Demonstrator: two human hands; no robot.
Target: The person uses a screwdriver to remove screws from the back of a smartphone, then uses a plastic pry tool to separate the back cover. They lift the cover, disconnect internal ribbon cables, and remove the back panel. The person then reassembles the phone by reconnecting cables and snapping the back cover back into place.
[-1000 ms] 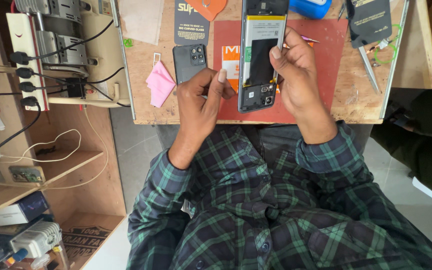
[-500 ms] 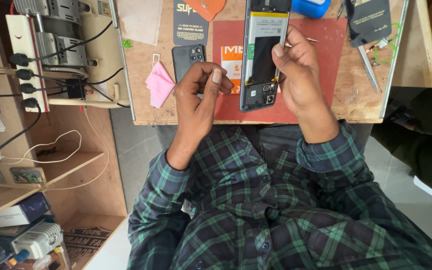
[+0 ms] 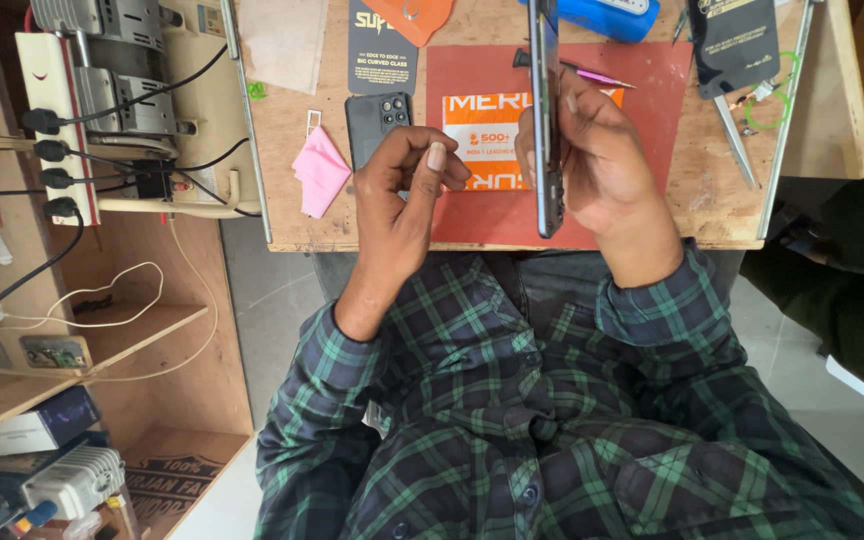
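- Right hand (image 3: 602, 165), upper centre-right of frame: gripping a dark phone (image 3: 548, 120) turned edge-on to the camera, so only its thin side shows. Fingers wrap the far face, thumb side toward the wearer. The phone runs vertically from the top edge of the frame down to just above the near edge of the worktop (image 3: 292, 215).
- Left hand (image 3: 402, 190), upper centre: loosely curled, fingertips pinched together, thumbnail visible. Cannot tell whether anything small is held between the fingertips. It is just left of the edge-on phone, not touching it.
- Red mat (image 3: 662, 130) lies on the worktop under both hands; an orange-and-white printed card (image 3: 487, 125) rests on it, partly covered by the hands.
- A second phone (image 3: 370, 120), dark, camera cluster facing up, lies flat just above the left hand, at the left edge of the mat.
- Pink cloth (image 3: 320, 170), folded, lies left of that phone, near the front edge of the worktop.
- Black printed packet (image 3: 380, 45) at top centre; an orange piece (image 3: 414, 15) overlaps its upper right corner.
- Blue object (image 3: 607, 18) at the top edge, right of the held phone.
- Second black packet (image 3: 737, 40) at upper right, tweezers (image 3: 734, 140) below it.
- Power strip (image 3: 52, 120) with black plugs at upper left, off the worktop.
- Green plaid sleeves fill the lower frame.
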